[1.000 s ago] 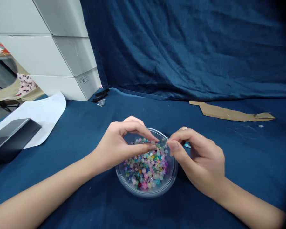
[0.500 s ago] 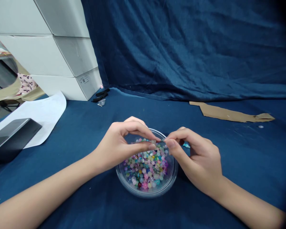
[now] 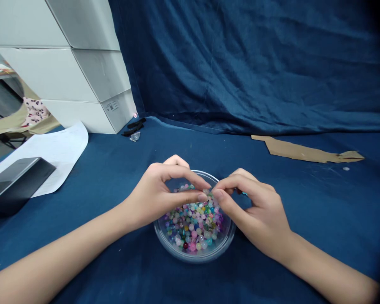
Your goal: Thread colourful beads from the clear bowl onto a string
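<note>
1. Two bare hands come together over the bowl: the left hand point(image 3: 160, 196) and the right hand point(image 3: 256, 215) curl inward in matching pinches, their fingertips point(image 3: 218, 194) almost touching above the beads. Whether they grip anything, I cannot tell (anything held would be too small to make out).
2. The hands now sit closer together than a second ago, the gap between them nearly gone, and the right hand has moved in further over the rim.
3. Directly beneath them, a clear bowl point(image 3: 194, 257) stands near the middle of the desk point(image 3: 304, 240), towards its near edge, holding multicoloured round beads point(image 3: 193, 228). A small turquoise piece point(image 3: 244, 194) lies just beyond the right hand.
4. Towards the far right edge lies a cardboard strip point(image 3: 307, 152). By the left edge, a dark slab point(image 3: 14, 181) rests on white paper point(image 3: 57, 156).
5. At the far left corner stand white cartons point(image 3: 82, 76), with black strips point(image 3: 133, 128) and a small clear bag point(image 3: 134, 136) at their foot. A blue cloth point(image 3: 240, 63) hangs behind.
</note>
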A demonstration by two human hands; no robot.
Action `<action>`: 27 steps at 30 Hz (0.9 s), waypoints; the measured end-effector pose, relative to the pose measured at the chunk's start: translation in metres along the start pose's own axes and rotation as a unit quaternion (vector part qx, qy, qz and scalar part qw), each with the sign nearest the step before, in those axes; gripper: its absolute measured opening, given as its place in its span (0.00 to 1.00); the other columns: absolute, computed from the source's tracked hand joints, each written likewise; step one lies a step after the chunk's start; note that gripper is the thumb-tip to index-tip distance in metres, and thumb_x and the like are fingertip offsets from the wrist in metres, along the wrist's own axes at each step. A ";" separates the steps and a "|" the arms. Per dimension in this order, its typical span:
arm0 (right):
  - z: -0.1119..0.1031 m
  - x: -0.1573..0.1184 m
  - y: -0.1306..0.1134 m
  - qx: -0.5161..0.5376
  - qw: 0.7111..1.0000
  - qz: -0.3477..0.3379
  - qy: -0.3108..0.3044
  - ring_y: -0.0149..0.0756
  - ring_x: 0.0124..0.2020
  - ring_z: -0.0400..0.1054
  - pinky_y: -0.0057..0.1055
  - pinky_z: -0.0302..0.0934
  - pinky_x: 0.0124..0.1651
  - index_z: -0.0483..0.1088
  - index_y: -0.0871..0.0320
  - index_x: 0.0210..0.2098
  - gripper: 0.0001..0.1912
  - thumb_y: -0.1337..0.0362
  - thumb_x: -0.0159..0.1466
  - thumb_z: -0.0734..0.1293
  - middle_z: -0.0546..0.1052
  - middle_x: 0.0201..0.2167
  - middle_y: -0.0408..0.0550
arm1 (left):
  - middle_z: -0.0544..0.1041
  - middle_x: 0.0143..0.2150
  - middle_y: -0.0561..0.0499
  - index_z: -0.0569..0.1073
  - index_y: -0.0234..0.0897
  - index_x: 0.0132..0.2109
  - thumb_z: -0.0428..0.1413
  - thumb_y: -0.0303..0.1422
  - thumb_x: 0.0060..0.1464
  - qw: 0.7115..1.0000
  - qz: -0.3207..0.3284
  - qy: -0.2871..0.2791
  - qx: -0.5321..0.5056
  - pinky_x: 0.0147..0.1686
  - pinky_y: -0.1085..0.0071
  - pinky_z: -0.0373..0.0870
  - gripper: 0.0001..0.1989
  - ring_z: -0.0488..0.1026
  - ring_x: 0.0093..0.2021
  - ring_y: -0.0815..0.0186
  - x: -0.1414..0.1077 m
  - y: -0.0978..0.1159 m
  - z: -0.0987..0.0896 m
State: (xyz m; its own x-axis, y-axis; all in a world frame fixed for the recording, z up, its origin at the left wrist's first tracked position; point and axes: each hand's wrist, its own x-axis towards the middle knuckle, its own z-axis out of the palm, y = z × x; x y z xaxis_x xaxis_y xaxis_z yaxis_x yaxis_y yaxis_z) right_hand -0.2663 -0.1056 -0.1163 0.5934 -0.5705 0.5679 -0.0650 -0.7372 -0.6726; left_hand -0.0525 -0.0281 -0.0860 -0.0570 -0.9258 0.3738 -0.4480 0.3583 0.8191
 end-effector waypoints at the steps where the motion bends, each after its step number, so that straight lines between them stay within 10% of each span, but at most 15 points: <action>1: 0.000 0.000 0.000 -0.002 1.000 0.004 -0.002 0.34 0.33 0.67 0.32 0.60 0.38 0.76 0.53 0.37 0.06 0.65 0.72 0.69 0.74 0.27 0.39 | 0.76 0.34 0.50 0.86 0.39 0.40 0.71 0.30 0.53 1.000 0.001 0.001 -0.003 0.41 0.68 0.70 0.06 0.72 0.39 0.63 0.000 0.000 0.000; 11: 0.000 0.000 0.002 0.027 0.995 0.033 -0.088 0.40 0.38 0.65 0.38 0.62 0.42 0.74 0.50 0.51 0.15 0.67 0.65 0.73 0.71 0.30 0.41 | 0.84 0.34 0.48 0.83 0.40 0.48 0.69 0.33 0.57 0.999 0.034 -0.004 -0.004 0.47 0.62 0.72 0.11 0.77 0.43 0.58 -0.001 -0.002 0.000; 15: -0.001 0.003 0.002 0.019 0.992 0.029 -0.120 0.39 0.35 0.62 0.37 0.57 0.41 0.74 0.52 0.37 0.04 0.68 0.68 0.71 0.70 0.26 0.40 | 0.84 0.35 0.47 0.81 0.38 0.45 0.68 0.32 0.58 0.999 0.038 0.001 -0.013 0.46 0.62 0.73 0.09 0.78 0.44 0.58 -0.001 -0.002 0.001; 27: -0.007 0.007 0.007 0.112 0.990 0.071 0.044 0.38 0.37 0.67 0.36 0.59 0.40 0.69 0.54 0.34 0.09 0.65 0.73 0.63 0.74 0.36 0.45 | 0.83 0.37 0.48 0.80 0.39 0.47 0.68 0.32 0.59 0.999 0.032 0.003 -0.006 0.45 0.64 0.73 0.10 0.79 0.43 0.59 -0.003 -0.004 0.001</action>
State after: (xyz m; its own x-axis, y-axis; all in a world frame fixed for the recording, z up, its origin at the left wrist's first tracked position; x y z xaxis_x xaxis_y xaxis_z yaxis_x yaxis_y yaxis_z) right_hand -0.2682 -0.1168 -0.1135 0.5182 -0.6991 0.4927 0.0420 -0.5545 -0.8311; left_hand -0.0515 -0.0267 -0.0904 -0.0810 -0.9000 0.4283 -0.4326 0.4188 0.7984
